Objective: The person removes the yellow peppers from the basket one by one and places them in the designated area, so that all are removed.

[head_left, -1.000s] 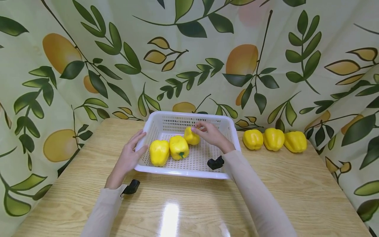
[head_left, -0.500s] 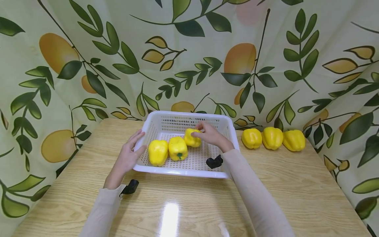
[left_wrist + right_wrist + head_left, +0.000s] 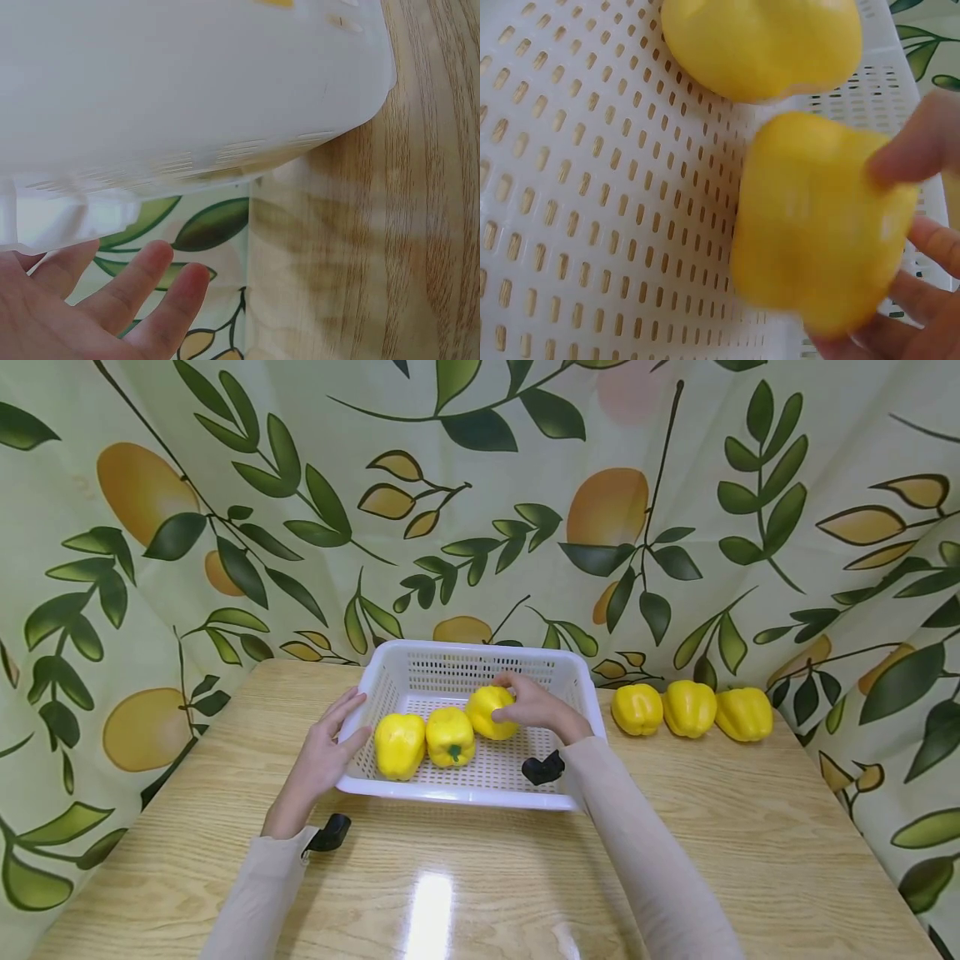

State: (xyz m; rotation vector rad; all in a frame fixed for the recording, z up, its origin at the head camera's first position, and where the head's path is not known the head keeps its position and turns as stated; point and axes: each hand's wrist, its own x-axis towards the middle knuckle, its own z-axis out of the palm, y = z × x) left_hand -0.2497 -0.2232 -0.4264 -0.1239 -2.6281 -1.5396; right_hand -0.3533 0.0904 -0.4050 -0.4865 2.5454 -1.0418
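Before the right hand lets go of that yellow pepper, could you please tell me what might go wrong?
The held pepper could roll once the right hand releases it, since its sides are rounded. It might also nudge the middle pepper, close beside it. And with the left hand at the left side of the basket, a careless push could slide it.

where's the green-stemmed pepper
In the head view, that pepper sits left of centre in the white basket, between the leftmost pepper and the held pepper.
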